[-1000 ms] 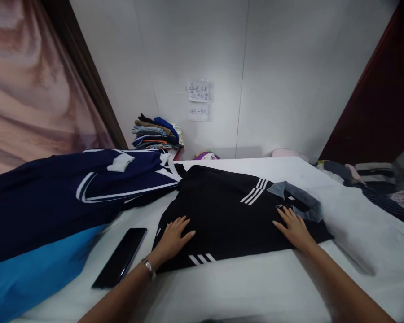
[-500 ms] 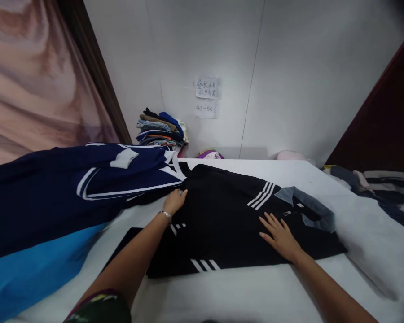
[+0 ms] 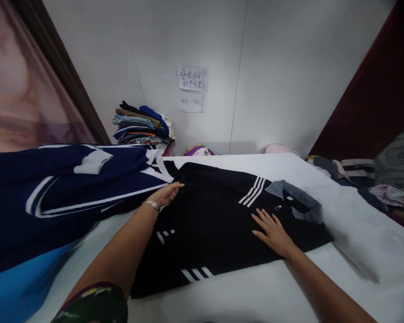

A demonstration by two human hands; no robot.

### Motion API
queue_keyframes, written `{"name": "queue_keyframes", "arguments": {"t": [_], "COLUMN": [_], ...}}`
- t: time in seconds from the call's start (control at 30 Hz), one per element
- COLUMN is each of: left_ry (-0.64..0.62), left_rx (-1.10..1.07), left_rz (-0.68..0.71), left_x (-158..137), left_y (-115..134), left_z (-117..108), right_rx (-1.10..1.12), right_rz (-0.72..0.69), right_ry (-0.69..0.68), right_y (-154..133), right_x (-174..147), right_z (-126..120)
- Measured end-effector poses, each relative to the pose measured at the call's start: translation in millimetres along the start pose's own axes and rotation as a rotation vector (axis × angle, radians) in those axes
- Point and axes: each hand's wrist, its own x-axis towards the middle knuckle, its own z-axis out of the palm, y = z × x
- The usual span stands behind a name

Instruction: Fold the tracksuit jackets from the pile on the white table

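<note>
A black polo shirt [image 3: 218,211] with white stripes and a grey collar [image 3: 296,199] lies folded on the white table [image 3: 256,291]. My left hand [image 3: 164,194] reaches across to the shirt's far left edge, where its fingers close on the black cloth next to a navy garment. My right hand [image 3: 272,233] lies flat, fingers spread, on the shirt just left of the collar. A bracelet sits on my left wrist.
A navy garment with white stripes [image 3: 70,188] and blue cloth [image 3: 16,287] cover the table's left side. Folded clothes are stacked [image 3: 141,125] against the back wall under paper notes [image 3: 192,87]. More clothes lie at the right [image 3: 366,179].
My left hand went from the shirt's near left corner to its far left edge. My right hand slid left, away from the collar. The phone beside the shirt is now out of sight.
</note>
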Motion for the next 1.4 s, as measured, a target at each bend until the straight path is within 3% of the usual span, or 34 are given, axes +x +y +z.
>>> {"name": "queue_keyframes", "arguments": {"t": [0.13,0.23,0.33,0.4,0.53,0.63,0.7,0.77,0.9,1.1,1.27,1.4], "left_ry": [0.067,0.246,0.515,0.582,0.621,0.731,0.716,0.613,0.454,0.384,0.346,0.402], "left_rx": [0.179,0.349,0.809,1.079,1.087,1.036,1.023,1.01,0.991,0.969,0.946,0.944], "left_rz": [0.077,0.157,0.239,0.244,0.225,0.401,0.565,0.62,0.443,0.24,0.127,0.176], "left_x": [-2.3,-7.7,-17.3,-23.9,-32.0,-27.8,-16.7,1.1,47.4,104.3,119.4,113.7], "left_y": [19.1,35.7,41.5,40.3,45.4,59.7,68.9,74.7,76.2,65.3,51.4,63.9], "left_z": [-1.0,-14.3,-29.5,-35.2,-33.7,-24.5,-16.1,-7.3,5.4,9.2,12.6,15.4], "right_rx": [0.019,0.029,0.034,0.037,0.043,0.047,0.051,0.056,0.065,0.066,0.075,0.095], "right_rz": [0.01,0.014,0.009,0.012,0.01,0.01,0.011,0.014,0.016,0.01,0.021,0.027], "right_ry": [-0.009,-0.023,-0.011,0.001,0.003,0.005,0.008,0.003,-0.016,-0.027,-0.045,-0.06], "right_y": [-2.1,-3.3,-3.1,-2.4,-0.3,0.6,0.9,1.2,2.5,2.0,-1.3,-2.6], "right_x": [0.0,0.0,-0.1,-0.2,-0.5,-0.8,-1.0,-1.2,-1.7,-2.7,-2.2,-1.5], "right_z": [-3.1,-4.6,-4.1,-2.9,-0.1,1.5,2.2,2.7,3.3,1.6,-2.8,-6.4]}}
